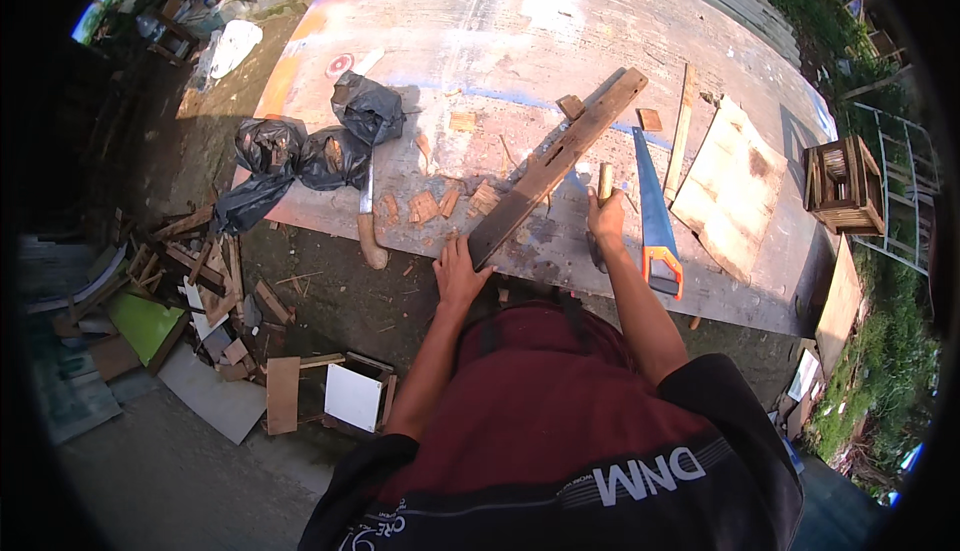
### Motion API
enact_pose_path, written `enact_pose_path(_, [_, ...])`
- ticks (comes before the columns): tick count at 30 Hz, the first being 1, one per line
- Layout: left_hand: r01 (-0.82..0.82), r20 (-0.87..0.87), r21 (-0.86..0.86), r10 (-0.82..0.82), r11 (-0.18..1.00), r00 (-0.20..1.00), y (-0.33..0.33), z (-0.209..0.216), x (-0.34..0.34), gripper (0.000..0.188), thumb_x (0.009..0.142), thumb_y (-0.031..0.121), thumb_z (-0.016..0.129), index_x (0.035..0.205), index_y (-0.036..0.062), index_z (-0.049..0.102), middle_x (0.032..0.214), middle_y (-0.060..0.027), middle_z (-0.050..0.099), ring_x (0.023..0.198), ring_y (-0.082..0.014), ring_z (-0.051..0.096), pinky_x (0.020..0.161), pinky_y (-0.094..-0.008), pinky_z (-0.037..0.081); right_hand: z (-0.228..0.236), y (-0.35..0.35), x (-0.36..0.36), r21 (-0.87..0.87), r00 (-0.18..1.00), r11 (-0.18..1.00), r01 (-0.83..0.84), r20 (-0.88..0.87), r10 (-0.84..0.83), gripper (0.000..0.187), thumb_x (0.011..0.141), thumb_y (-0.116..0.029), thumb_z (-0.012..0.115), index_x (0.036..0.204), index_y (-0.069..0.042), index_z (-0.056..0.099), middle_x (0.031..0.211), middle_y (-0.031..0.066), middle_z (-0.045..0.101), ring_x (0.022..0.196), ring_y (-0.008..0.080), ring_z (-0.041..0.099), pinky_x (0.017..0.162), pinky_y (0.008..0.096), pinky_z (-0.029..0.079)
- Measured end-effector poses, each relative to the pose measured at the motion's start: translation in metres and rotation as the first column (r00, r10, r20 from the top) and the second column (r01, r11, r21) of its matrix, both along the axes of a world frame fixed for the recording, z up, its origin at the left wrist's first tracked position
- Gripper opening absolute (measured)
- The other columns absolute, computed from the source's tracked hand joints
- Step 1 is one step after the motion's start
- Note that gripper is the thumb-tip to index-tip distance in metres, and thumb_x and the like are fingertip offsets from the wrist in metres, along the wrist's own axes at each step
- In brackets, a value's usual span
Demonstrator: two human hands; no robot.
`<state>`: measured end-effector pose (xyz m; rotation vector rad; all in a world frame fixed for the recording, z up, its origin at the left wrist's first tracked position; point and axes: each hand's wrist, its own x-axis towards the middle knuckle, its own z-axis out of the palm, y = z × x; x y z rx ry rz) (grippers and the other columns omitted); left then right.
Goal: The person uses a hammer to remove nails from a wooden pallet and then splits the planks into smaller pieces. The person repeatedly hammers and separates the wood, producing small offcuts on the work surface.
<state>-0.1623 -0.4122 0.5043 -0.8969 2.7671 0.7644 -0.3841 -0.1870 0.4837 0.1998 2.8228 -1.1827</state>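
Observation:
A long dark wooden plank [560, 166] with a slot cut in it lies slanting across the worktable [440, 221], its near end reaching the front edge. There my left hand [460, 273] grips that end, fingers and thumb against the wood. Right of the plank, my right hand [606, 219] is closed round a wooden-handled tool [606, 181]; a dark part shows below the fist, but its kind is unclear. A handsaw [655, 206] with a blue blade and orange-black handle lies just right of that hand. Wood chips [425, 207] are scattered left of the plank.
Black plastic bags [368, 108] sit at the table's left, beside a wooden-handled blade [372, 239] overhanging the edge. To the right lie a thin wood strip [682, 131], a stained sheet [735, 186] and a wooden crate [845, 186]. Scrap wood [225, 301] is heaped at lower left.

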Motion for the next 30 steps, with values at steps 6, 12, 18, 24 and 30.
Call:
enact_pose_path(6, [0.207,-0.044,0.000,-0.207,0.978,0.977,-0.031,-0.021,-0.007,0.082,0.071,0.033,0.089,0.132,-0.0032,0.049,0.135,-0.0226,0.055,0.128,-0.0400,0.053,0.102,-0.0514,0.047,-0.003,0.013,0.012,0.222,0.979,0.961,0.163,-0.157,-0.130,0.060,0.092,-0.039,0.073,0.122,0.005,0.047,0.115,0.0310,0.061,0.111,0.0468,0.061,0.095,0.0516,0.049])
enact_pose_path(12, [0.157,-0.033,0.186,-0.154,0.970,0.988,-0.051,0.008,-0.015,0.070,0.068,0.030,0.088,0.117,-0.0024,0.052,0.123,-0.0230,0.055,0.116,-0.0424,0.058,0.097,-0.0480,0.051,0.026,0.009,0.056,0.261,0.976,0.943,0.207,0.004,-0.215,0.077,0.084,-0.047,0.078,0.127,0.008,0.045,0.122,0.0391,0.055,0.112,0.0533,0.058,0.096,0.0538,0.049])
enact_pose_path(18, [0.188,-0.082,0.262,-0.173,0.946,0.982,-0.076,0.027,-0.027,0.068,0.067,0.032,0.087,0.115,-0.0024,0.054,0.105,-0.0270,0.067,0.100,-0.0452,0.066,0.086,-0.0531,0.052,0.026,0.034,0.085,0.002,0.980,0.980,0.198,-0.022,-0.198,0.053,0.082,-0.046,0.079,0.106,0.000,0.066,0.097,0.0276,0.070,0.098,0.0450,0.069,0.083,0.0514,0.054])
enact_pose_path(24, [0.243,-0.242,0.211,-0.190,0.947,0.952,-0.102,0.047,-0.005,0.062,0.068,0.033,0.088,0.108,-0.0017,0.058,0.100,-0.0276,0.070,0.095,-0.0460,0.068,0.082,-0.0519,0.053,0.059,0.046,0.082,0.136,0.950,0.971,0.194,0.222,-0.221,0.060,0.083,-0.057,0.078,0.091,0.002,0.072,0.084,0.0232,0.074,0.086,0.0380,0.074,0.074,0.0470,0.057])
enact_pose_path(30, [0.206,-0.321,0.147,-0.150,0.967,0.935,-0.121,0.083,0.022,0.061,0.068,0.033,0.088,0.107,-0.0019,0.058,0.095,-0.0265,0.070,0.092,-0.0455,0.069,0.081,-0.0512,0.053,0.062,0.038,0.014,-0.041,0.943,0.970,0.239,0.249,-0.222,0.064,0.086,-0.060,0.073,0.077,0.003,0.070,0.064,0.0144,0.070,0.053,0.0233,0.070,0.052,0.0365,0.056])
